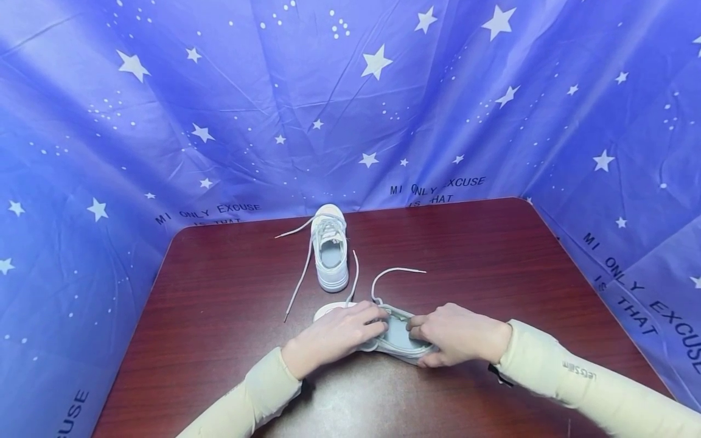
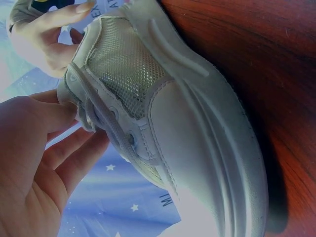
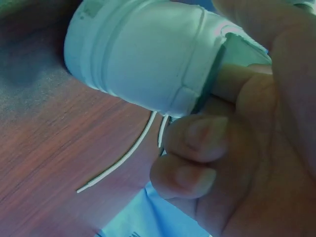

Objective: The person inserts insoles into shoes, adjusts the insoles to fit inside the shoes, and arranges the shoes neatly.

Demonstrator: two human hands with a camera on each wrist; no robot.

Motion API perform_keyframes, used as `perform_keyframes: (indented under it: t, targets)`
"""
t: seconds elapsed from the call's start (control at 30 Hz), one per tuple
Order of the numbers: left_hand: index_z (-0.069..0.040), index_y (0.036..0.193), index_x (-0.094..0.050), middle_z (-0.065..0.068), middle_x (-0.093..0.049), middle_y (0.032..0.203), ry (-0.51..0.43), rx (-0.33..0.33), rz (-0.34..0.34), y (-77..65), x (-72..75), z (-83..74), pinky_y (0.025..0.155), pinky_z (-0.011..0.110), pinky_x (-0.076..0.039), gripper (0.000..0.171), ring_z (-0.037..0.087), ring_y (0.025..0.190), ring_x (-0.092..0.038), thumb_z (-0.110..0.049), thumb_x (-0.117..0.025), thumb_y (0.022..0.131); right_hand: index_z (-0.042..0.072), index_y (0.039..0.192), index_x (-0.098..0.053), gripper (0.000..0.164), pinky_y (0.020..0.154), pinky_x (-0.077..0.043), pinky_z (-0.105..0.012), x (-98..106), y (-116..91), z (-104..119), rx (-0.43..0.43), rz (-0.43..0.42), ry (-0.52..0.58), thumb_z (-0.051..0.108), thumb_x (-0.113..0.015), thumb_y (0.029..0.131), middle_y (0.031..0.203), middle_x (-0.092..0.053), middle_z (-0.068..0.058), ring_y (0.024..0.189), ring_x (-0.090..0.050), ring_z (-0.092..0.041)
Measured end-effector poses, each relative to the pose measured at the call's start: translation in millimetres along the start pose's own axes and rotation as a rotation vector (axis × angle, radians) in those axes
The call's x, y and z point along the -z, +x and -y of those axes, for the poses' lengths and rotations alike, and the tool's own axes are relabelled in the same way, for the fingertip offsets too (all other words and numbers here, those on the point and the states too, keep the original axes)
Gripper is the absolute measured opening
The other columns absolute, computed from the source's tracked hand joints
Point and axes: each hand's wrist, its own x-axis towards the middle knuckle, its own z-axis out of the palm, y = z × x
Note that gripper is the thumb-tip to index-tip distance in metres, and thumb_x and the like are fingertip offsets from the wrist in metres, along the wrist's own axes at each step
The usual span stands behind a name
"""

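Observation:
A white sneaker [image 1: 402,354] lies sideways near the front of the table, its toe to the left and heel to the right. My left hand [image 1: 342,333] pinches the eyelet edge beside the tongue, thumb on the outside, as the left wrist view shows along with the mesh side panel [image 2: 126,59]. At the heel, my right hand [image 1: 459,336] grips the collar with fingers inside the opening and the thumb outside. The back of the heel [image 3: 143,54] faces the right wrist camera. Loose lace ends [image 1: 400,269] trail from the shoe onto the table behind it.
A second white sneaker [image 1: 333,280] stands farther back, toe toward the curtain, its untied lace [image 1: 298,286] spread to the left. The dark red wooden table [image 1: 219,286] ends at a blue star-printed curtain [image 1: 306,91] behind and at both sides.

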Motion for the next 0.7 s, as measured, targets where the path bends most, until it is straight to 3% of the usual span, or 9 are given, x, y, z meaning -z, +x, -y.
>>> perform_keyframes:
  t: [0.23,0.33,0.5,0.7]
  targets:
    - [-0.021,0.098,-0.066,-0.005,-0.063,0.121,-0.005,0.001,-0.009,0.9,-1.0,-0.4,0.087,0.024,-0.052,0.016,0.011,0.112,-0.054,-0.014,-0.064,0.084,0.021,0.072,-0.058,0.028,0.039,-0.039,-0.029,2,5,0,0.033,-0.024,-0.046,0.046,-0.069,0.076,0.078,-0.058,0.013,0.048,-0.043,-0.005]
    - [-0.019,0.101,-0.067,-0.004,-0.063,0.121,-0.007,0.001,-0.012,0.4,-0.5,-0.8,0.087,0.024,-0.052,0.018,0.011,0.112,-0.055,-0.014,-0.064,0.084,0.019,0.081,-0.063,0.028,0.04,-0.042,-0.029,3,13,2,0.081,-0.056,-0.092,0.046,-0.068,0.078,0.086,-0.064,0.012,0.049,-0.048,-0.006]
    - [-0.019,0.105,-0.066,-0.005,-0.062,0.122,-0.049,0.021,-0.001,0.1,0.7,-1.8,0.084,0.024,-0.053,0.022,0.01,0.112,-0.054,-0.016,-0.064,0.084,0.016,0.107,-0.067,0.053,0.047,-0.05,-0.032,2,26,4,0.093,-0.035,-0.133,0.058,-0.068,0.074,0.105,-0.069,0.009,0.052,-0.055,-0.01]
    - [-0.02,0.106,-0.066,-0.006,-0.062,0.122,-0.066,0.023,-0.006,0.7,0.8,-0.3,0.084,0.023,-0.053,0.023,0.009,0.112,-0.054,-0.018,-0.064,0.084,0.018,0.106,-0.069,0.063,0.049,-0.05,-0.032,-2,32,1,0.049,0.017,-0.123,0.068,-0.066,0.067,0.104,-0.069,0.011,0.051,-0.054,-0.009]
